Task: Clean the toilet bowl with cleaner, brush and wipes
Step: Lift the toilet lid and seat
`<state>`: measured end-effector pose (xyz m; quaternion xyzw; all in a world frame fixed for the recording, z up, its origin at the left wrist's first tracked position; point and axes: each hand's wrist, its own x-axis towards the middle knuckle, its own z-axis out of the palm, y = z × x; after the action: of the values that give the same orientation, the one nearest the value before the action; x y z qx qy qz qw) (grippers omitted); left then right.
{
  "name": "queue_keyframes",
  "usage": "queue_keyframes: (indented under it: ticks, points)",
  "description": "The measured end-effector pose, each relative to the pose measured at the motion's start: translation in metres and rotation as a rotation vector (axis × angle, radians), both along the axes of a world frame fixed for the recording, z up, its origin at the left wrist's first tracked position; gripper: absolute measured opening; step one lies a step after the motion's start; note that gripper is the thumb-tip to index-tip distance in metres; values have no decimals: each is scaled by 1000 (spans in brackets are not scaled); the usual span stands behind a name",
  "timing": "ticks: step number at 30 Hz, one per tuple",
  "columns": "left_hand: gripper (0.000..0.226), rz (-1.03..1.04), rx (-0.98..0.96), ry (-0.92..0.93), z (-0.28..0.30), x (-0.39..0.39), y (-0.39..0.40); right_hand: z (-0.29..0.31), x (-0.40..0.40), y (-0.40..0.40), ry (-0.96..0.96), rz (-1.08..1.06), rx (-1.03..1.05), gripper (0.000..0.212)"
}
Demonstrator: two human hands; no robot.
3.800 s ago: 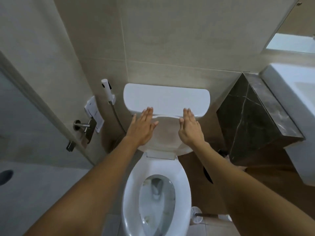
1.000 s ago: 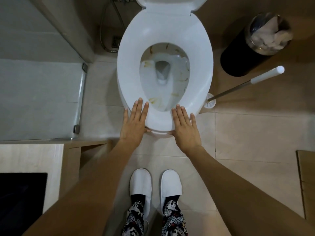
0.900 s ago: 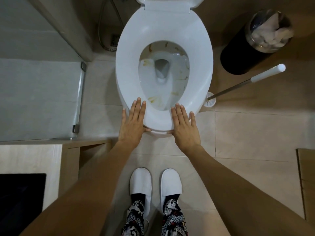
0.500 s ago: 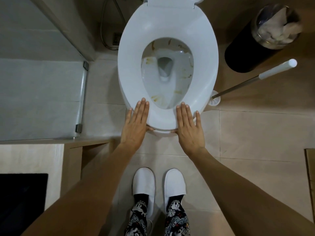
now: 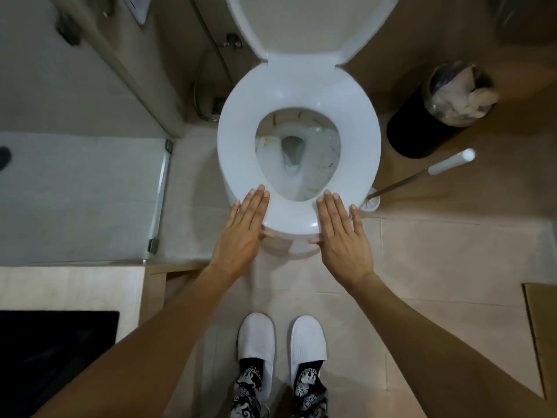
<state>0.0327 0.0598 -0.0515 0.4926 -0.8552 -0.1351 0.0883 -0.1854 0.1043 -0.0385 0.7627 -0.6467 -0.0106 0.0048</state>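
Your left hand (image 5: 241,236) and right hand (image 5: 342,238) lie flat, fingers (image 5: 256,203) straight, on the front rim of the toilet seat (image 5: 238,152); thumbs tuck under the edge, possibly touching it. Stained toilet bowl (image 5: 319,164) sits below, lid (image 5: 301,22) raised and cut off at top. Brush (image 5: 422,176) stands right, its head hidden behind the seat; bin (image 5: 422,128) beyond.

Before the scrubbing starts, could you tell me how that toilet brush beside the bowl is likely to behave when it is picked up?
The toilet brush looks stiff: its thin metal shaft runs straight. It leans at a slant from a small white holder, so that holder may tip or lift along with it. The smooth white grip could be slippery if wet.
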Motion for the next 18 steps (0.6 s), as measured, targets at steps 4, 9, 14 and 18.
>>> queue_keyframes:
  ticks: [4,9,14,18]
  points:
    - [59,28,55,174,64,-6,-25,77,-10,-29,-91,5,15,56]
    - [61,41,21,275,157,-23,-87,173,-22,-86,-207,-42,-40,57]
    - [58,54,85,232,233,-39,-160,243,-21,-152,-302,-180,-55,55]
    - [56,51,151,127,278,-49,-206,279,-21,-198,-338,-266,-8,58]
